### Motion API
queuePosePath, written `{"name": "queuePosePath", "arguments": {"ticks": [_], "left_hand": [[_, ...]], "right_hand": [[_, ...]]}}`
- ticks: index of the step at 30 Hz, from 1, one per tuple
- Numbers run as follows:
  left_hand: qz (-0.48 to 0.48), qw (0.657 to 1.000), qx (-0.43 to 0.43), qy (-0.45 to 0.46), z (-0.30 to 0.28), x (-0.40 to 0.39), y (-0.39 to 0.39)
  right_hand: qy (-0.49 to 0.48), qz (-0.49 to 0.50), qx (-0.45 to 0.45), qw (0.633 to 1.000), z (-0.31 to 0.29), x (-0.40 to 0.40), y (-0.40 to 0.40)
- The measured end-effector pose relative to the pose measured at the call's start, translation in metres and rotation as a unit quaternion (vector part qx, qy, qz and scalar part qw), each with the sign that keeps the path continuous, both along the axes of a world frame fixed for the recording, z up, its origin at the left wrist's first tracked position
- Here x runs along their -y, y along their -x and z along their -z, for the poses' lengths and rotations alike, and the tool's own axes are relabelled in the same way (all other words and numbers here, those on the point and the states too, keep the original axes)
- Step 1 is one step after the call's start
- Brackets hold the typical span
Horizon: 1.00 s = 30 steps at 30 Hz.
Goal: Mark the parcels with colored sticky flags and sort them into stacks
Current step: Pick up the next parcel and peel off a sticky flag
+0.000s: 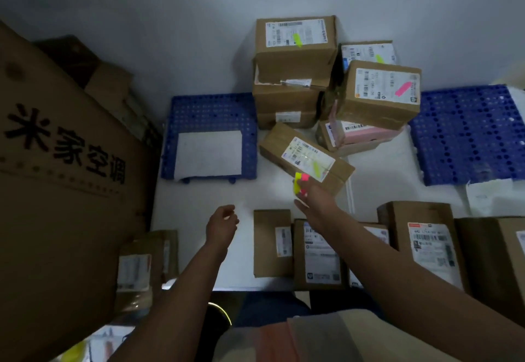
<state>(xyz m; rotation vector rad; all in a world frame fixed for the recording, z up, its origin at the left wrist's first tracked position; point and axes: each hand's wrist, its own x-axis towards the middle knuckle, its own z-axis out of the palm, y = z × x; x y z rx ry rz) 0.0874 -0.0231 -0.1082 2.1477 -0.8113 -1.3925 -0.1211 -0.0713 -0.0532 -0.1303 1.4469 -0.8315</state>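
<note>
My right hand (314, 195) pinches a small pad of yellow and pink sticky flags (299, 182). It reaches to the near edge of a tilted brown parcel (305, 157) whose label carries a yellow flag. Whether the fingers also grip that parcel I cannot tell. My left hand (223, 221) hovers loosely curled over the white surface and holds nothing. Behind the tilted parcel stands a stack of brown boxes topped by a yellow-flagged box (295, 41). To its right, a pink-flagged box (380, 92) sits on a pink parcel (366, 134).
Several unflagged parcels (272, 244) lie in a row along the near edge, one more (142, 265) at the left. A huge printed carton (56, 163) fills the left side. Blue perforated pallets (210, 111) (468, 134) flank the stacks, the left one bearing a white sheet (208, 154).
</note>
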Motion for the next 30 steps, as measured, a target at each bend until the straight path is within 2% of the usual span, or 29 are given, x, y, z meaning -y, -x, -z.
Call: {"name": "queuePosePath", "arguments": {"ticks": [5,9,11,13,17,23,27,30], "left_hand": [[0.068,0.989,0.119,0.047,-0.015,-0.039,-0.037],[0.099,0.960,0.234,0.116,-0.032,-0.058,-0.074],[0.098,0.935,0.323,0.108,-0.036,-0.064,-0.096],[0.074,0.916,0.390,0.051,-0.037,-0.070,-0.115],[0.056,0.918,0.391,-0.046,-0.028,-0.084,-0.139],[0.137,0.906,0.392,-0.085,-0.014,-0.092,-0.141],[0.166,0.913,0.362,-0.091,-0.018,-0.091,-0.140],[0.143,0.934,0.326,-0.043,-0.027,-0.081,-0.129]], "right_hand": [[-0.002,-0.096,0.007,0.995,-0.007,-0.011,-0.060],[-0.018,-0.124,0.012,0.992,-0.010,-0.024,-0.094],[-0.017,-0.136,0.018,0.990,-0.008,-0.029,-0.104],[-0.018,-0.141,0.018,0.990,-0.007,-0.032,-0.111],[-0.018,-0.150,0.009,0.988,-0.004,-0.036,-0.116],[-0.013,-0.176,0.005,0.984,-0.003,-0.037,-0.122],[-0.015,-0.177,0.010,0.984,-0.004,-0.036,-0.119],[-0.002,-0.185,0.026,0.982,-0.008,-0.034,-0.114]]}}
